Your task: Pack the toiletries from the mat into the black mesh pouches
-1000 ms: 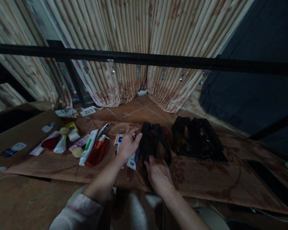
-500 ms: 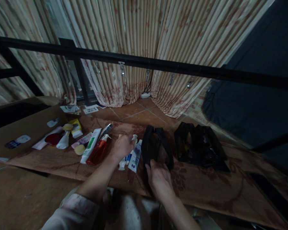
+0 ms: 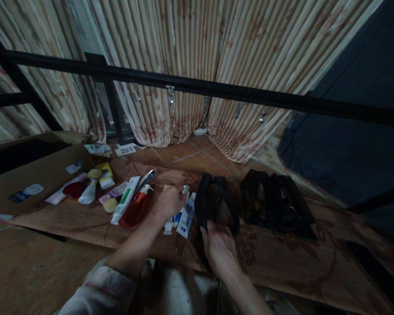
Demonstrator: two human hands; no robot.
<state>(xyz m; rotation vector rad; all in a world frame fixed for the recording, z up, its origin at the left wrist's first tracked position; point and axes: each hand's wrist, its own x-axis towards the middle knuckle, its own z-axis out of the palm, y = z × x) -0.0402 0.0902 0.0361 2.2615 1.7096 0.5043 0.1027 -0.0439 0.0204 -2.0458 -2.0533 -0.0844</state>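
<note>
My left hand (image 3: 171,202) is closed, fingers curled down at a small white tube (image 3: 185,190) whose end shows past the fingertips. Partly under this hand lie a white-capped item (image 3: 168,227) and a blue-and-white piece. Just right of them is a pale tube with blue print (image 3: 186,216), lying flat. My right hand (image 3: 219,247) pinches the near rim of a black mesh bag (image 3: 213,199), which stands with its top open. A red pump bottle (image 3: 134,209), a white-and-green tube (image 3: 126,199) and a dark slim tube (image 3: 146,180) lie left of my left hand.
Further left are a yellow tube (image 3: 105,175), a makeup brush (image 3: 88,192), a round yellow item (image 3: 110,204) and a cardboard box (image 3: 52,168). On the right sit a second black bag (image 3: 276,201) and a dark flat object (image 3: 371,269). A black rail (image 3: 197,85) crosses ahead.
The view has shifted slightly, moving everything a little to the right. Both hands keep nearly the same places at the small tubes and the bag rim.
</note>
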